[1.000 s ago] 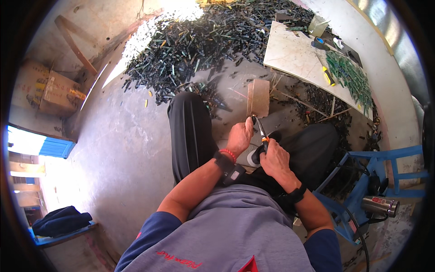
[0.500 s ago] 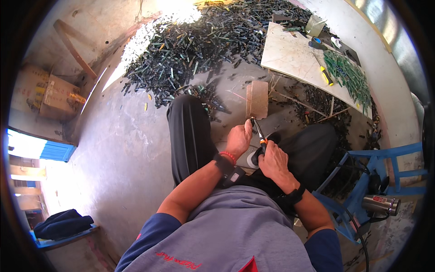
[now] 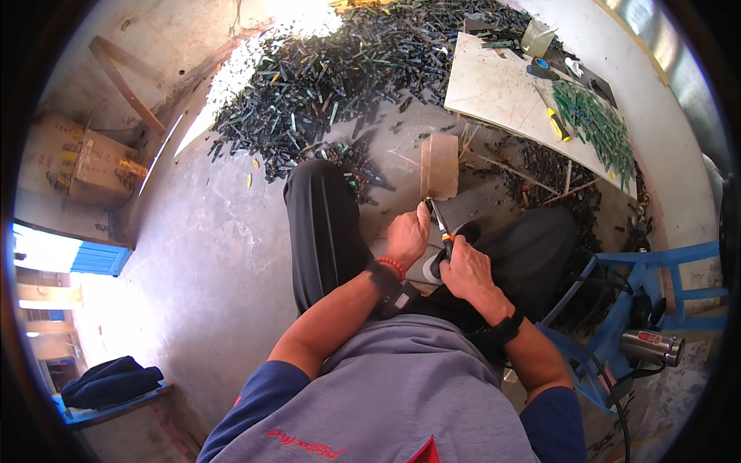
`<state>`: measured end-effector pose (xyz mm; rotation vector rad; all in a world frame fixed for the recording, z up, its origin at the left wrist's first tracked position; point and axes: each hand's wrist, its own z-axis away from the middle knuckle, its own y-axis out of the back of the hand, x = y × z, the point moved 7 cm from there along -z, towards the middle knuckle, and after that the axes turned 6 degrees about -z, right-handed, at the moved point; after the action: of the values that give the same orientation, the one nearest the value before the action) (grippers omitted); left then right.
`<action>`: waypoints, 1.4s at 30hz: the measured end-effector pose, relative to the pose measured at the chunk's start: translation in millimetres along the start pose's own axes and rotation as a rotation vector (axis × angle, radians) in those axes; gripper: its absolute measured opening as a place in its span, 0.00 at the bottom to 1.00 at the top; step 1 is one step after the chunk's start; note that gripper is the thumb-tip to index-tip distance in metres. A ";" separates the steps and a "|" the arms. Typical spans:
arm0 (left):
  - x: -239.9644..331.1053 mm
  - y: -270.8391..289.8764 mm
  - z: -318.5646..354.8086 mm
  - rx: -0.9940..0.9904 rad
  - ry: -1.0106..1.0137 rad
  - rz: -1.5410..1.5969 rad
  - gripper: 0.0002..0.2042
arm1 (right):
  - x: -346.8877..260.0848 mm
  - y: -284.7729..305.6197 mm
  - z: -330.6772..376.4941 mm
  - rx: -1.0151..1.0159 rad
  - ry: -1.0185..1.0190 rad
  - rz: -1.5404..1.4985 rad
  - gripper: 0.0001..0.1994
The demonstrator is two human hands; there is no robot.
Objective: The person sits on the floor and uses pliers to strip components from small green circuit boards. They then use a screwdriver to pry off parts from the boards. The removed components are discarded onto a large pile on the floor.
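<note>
My right hand is closed around the black-and-orange handle of a slim hand tool with a metal shaft, perhaps a screwdriver. The shaft slants up and left to the near edge of a brown brick-like block. At that same edge my left hand is closed, its thumb and fingers pinching a small dark piece that they mostly cover. The tool's tip lies right beside this piece; whether they touch, I cannot tell. The block sits low in front of me, between my knees.
A large heap of dark strips covers the floor ahead. On a low pale table at the right lie green strips, a yellow-handled tool and a clear cup. A blue chair with a steel flask stands close at right.
Both hands stay at the block's near edge with almost the same grip. The right hand and tool have shifted only very slightly.
</note>
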<state>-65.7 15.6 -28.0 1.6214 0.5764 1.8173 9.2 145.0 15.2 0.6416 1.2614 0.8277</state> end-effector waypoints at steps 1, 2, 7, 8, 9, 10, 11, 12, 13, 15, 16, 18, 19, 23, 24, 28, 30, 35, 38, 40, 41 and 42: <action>-1.3 -1.6 -0.3 0.021 -0.018 0.003 0.31 | 0.9 -1.0 0.0 0.006 0.011 -0.029 0.13; -2.2 -2.3 -0.4 0.042 -0.035 0.006 0.31 | 3.5 -3.3 -0.4 0.012 0.023 -0.057 0.13; -1.8 -2.0 -0.1 0.045 -0.039 -0.013 0.32 | 10.3 -8.3 -2.5 0.006 0.025 -0.148 0.13; -1.4 -1.1 0.3 0.046 -0.033 -0.017 0.32 | 9.2 -6.9 -2.8 0.000 0.019 -0.183 0.13; -2.2 -1.2 0.2 0.051 -0.035 -0.013 0.32 | 8.7 -6.5 -2.7 -0.005 0.013 -0.217 0.13; -2.5 -1.7 -0.4 0.056 -0.039 -0.009 0.32 | 11.5 -10.0 -3.7 0.015 0.048 -0.266 0.12; -2.0 -1.3 -0.8 0.061 -0.044 -0.005 0.32 | 17.0 -16.9 -6.0 0.034 0.083 -0.313 0.11; -2.9 -2.1 -1.0 0.030 -0.016 0.006 0.32 | 22.0 -21.7 -7.0 0.054 0.119 -0.360 0.10; -4.3 -1.8 -0.9 0.000 0.014 0.017 0.31 | 22.5 -24.7 -7.4 -0.075 -0.005 -0.552 0.10; -8.2 -2.2 0.1 -0.029 0.046 0.058 0.31 | 10.5 -26.0 -0.9 -0.340 -0.258 -0.927 0.08; -9.6 -3.1 -0.2 -0.029 0.045 0.090 0.32 | 9.6 -30.8 1.0 -0.405 -0.301 -1.108 0.09; -10.8 -3.4 -0.9 -0.036 0.044 0.196 0.32 | 7.3 -39.1 5.0 -0.535 -0.384 -1.471 0.09; -11.5 -3.6 -1.1 -0.044 0.047 0.271 0.33 | 3.6 -37.7 6.6 -0.573 -0.375 -1.553 0.10; -8.4 -4.8 -4.4 -0.085 -0.006 0.407 0.35 | -2.0 -33.7 8.9 -0.542 -0.300 -1.563 0.13; -7.5 -4.3 -4.3 -0.083 -0.007 0.406 0.34 | 0.8 -35.2 8.8 -0.489 -0.272 -1.486 0.13; -3.8 0.0 -1.8 -0.084 0.009 0.420 0.33 | 22.5 -24.9 -3.2 -0.136 0.022 -0.648 0.15; -4.2 1.1 -0.8 -0.076 0.010 0.425 0.34 | 22.6 -16.1 -0.6 -0.067 -0.045 -0.549 0.17; -8.4 -3.3 -2.9 -0.095 0.012 0.425 0.34 | 16.1 -12.0 1.5 -0.029 -0.013 -0.339 0.17; -9.0 -5.3 -3.4 -0.105 0.010 0.425 0.34 | 11.0 -7.3 1.7 0.016 0.004 -0.214 0.18; -9.5 -5.7 -3.3 -0.098 0.000 0.402 0.34 | 8.3 -5.8 3.0 0.052 0.032 -0.165 0.18; -9.2 -5.8 -3.4 -0.094 -0.007 0.391 0.34 | 7.3 -4.7 3.7 0.071 0.046 -0.140 0.18; -9.0 -6.2 -3.6 -0.097 -0.005 0.388 0.34 | 7.6 -4.9 3.8 0.079 0.048 -0.128 0.18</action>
<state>-67.8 14.0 -39.2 1.7607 0.1718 2.0776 14.5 148.6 7.8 0.6005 1.3695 0.6942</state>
